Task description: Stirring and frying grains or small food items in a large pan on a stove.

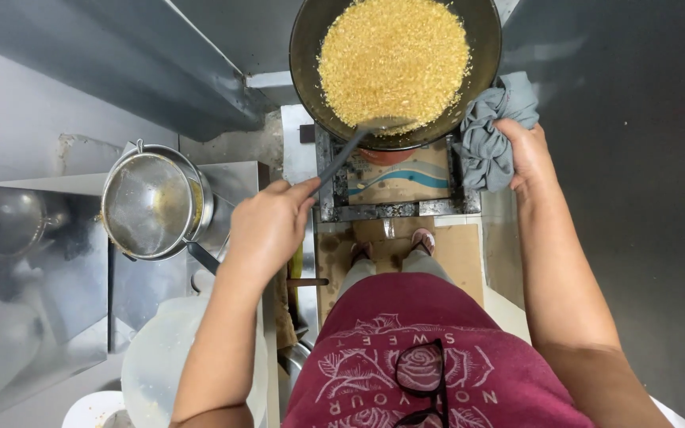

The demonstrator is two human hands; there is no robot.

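The wok (396, 71) runs off the top edge, so its far rim and part of the golden crumbs (394, 59) are cut away. The cloth (489, 131) bunched under the right hand (526, 154) hides that side of the rim, handle included if there is one. The left hand (267, 230) closes over the end of the dark utensil handle (341, 158), and its working end blurs into the crumbs. The stove frame (394, 186) conceals the burner beneath the pan. Both arms leave the bottom edge, as does a pale round lid (160, 361) lower left.
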